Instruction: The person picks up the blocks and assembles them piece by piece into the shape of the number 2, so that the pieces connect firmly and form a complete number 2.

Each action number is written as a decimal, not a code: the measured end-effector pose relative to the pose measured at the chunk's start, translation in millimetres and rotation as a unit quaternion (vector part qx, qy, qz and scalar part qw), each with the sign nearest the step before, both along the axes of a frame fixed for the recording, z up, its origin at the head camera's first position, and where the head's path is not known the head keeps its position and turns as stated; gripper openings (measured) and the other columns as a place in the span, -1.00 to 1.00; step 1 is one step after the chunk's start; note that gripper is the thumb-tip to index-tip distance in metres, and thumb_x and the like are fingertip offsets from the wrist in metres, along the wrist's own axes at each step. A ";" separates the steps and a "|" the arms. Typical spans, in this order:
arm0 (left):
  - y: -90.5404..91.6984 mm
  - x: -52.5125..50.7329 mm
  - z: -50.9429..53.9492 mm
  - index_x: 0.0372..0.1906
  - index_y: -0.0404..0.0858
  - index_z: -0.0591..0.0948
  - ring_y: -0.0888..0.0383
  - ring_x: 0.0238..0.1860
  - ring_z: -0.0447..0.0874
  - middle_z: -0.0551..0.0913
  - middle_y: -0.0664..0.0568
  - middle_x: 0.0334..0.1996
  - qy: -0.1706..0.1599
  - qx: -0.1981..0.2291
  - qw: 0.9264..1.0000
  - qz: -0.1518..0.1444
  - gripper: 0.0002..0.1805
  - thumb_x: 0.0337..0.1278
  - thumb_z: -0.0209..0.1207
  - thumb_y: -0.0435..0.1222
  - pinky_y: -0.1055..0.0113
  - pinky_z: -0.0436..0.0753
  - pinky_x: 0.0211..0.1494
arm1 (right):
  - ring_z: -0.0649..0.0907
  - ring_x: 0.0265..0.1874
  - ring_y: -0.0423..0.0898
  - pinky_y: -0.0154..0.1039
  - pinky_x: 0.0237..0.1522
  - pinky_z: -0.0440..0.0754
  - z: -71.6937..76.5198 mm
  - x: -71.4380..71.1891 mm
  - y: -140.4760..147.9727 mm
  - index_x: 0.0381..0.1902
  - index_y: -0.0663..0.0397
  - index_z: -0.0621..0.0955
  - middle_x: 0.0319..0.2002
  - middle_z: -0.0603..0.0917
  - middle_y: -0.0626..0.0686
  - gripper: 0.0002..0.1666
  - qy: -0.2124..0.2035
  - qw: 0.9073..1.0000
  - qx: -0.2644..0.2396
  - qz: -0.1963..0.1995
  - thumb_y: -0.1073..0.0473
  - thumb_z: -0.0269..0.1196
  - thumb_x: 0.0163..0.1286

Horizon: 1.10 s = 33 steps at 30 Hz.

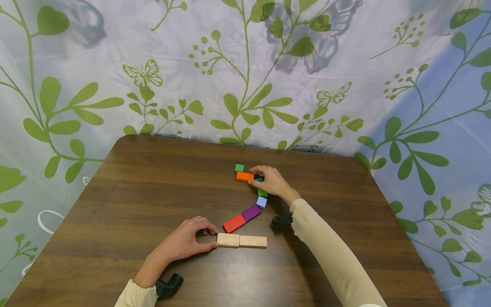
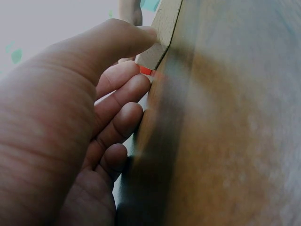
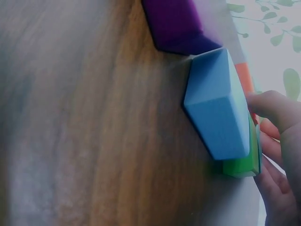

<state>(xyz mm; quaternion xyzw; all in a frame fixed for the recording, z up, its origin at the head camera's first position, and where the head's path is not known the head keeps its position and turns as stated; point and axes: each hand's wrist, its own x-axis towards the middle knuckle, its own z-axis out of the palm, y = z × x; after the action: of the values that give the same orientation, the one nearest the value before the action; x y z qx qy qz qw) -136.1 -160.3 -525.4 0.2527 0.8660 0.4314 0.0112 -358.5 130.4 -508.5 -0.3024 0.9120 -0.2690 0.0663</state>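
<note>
On the brown table, my left hand (image 1: 190,238) grips the left end of a plain wooden block (image 1: 228,240), thumb on the near side and curled fingers behind. A second, thinner wooden block (image 1: 253,241) adjoins its right end. My right hand (image 1: 271,181) pinches the right end of an orange block (image 1: 244,176) between thumb and fingers. Partly under that hand lie a teal block (image 1: 259,179) and a green block (image 1: 262,192). A light blue block (image 3: 216,103), a purple block (image 1: 251,212) and a red block (image 1: 234,223) continue the line.
A small green cube (image 1: 239,168) touches the far side of the orange block. Behind the table (image 1: 153,183) hangs a cloth (image 1: 172,128) with leaves and butterflies. Black wrist mounts (image 1: 168,285) sit below both wrists.
</note>
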 end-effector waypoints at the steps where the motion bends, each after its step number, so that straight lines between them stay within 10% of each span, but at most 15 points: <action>1: -0.1 0.0 -0.2 -0.10 0.00 0.74 0.32 -0.21 0.55 0.68 0.25 -0.22 0.000 0.000 1.000 0.000 -0.75 0.17 0.47 -0.07 0.37 0.62 -0.11 | 0.68 0.14 0.03 -0.05 0.26 0.60 0.7 0.3 -0.7 0.24 0.10 0.63 0.15 0.71 0.11 -0.43 -0.001 1.000 -0.002 -0.001 -0.05 0.42 0.39; 33: -0.1 -0.5 -1.1 -0.11 -0.01 0.74 0.31 -0.22 0.56 0.69 0.23 -0.21 0.010 0.004 1.000 -0.002 -0.76 0.17 0.48 -0.09 0.37 0.63 -0.12 | 0.65 0.15 0.05 0.00 0.23 0.59 12.4 -5.4 -55.7 0.23 0.09 0.65 0.15 0.70 0.11 -0.47 0.006 0.996 0.002 -0.085 -0.08 0.34 0.44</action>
<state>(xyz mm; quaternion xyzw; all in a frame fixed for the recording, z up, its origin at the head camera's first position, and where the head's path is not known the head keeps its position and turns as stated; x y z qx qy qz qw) -136.6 -160.4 -526.4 0.2588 0.8637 0.4324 0.0023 -363.9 74.7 -496.1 -0.2250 0.9353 -0.2703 0.0380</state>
